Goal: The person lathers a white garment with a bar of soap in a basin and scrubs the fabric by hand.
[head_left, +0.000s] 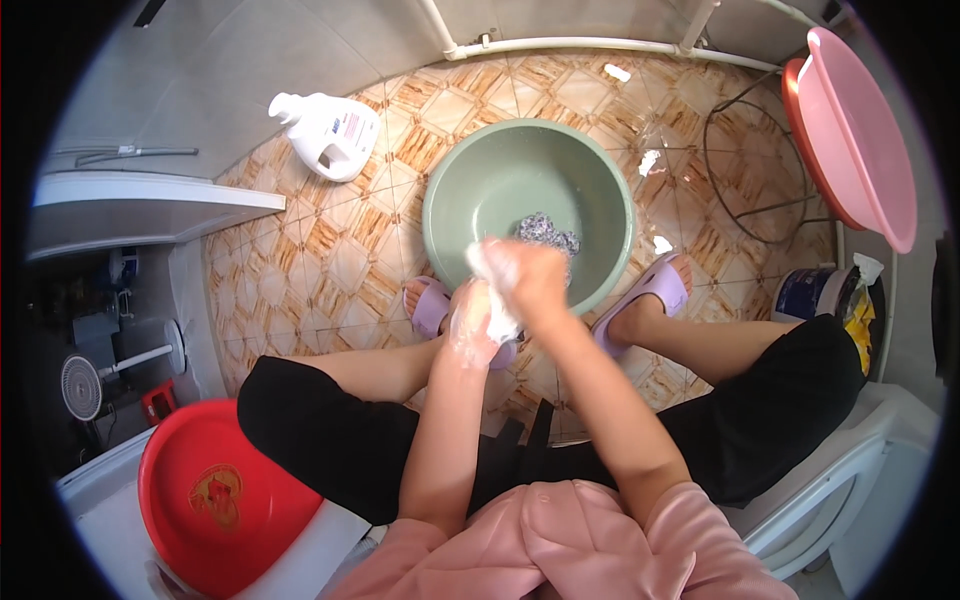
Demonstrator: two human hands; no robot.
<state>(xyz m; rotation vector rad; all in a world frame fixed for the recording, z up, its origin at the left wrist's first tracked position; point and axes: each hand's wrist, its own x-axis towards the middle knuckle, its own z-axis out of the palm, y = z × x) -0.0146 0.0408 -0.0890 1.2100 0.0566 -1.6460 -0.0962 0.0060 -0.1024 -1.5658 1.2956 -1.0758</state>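
Observation:
Over the near rim of a round green basin (433, 205), my two hands are pressed together. Between them is a small white cloth (502, 318), soapy and bunched up; its exact kind is hidden. Suds coat my left hand (472, 325), whose fingers are closed on the cloth. My right hand (535, 278) lies across from it, somewhat blurred and also closed on the white cloth. At the bottom of the basin lies a crumpled dark patterned cloth (537, 228), partly covered by my right hand.
A white detergent bottle (335, 135) stands on the tiled floor at the far left. Pink and red basins (862, 140) lean at the right by a wire stand (745, 213). A red basin (270, 500) is beside my left leg, a toilet (825, 490) at the near right.

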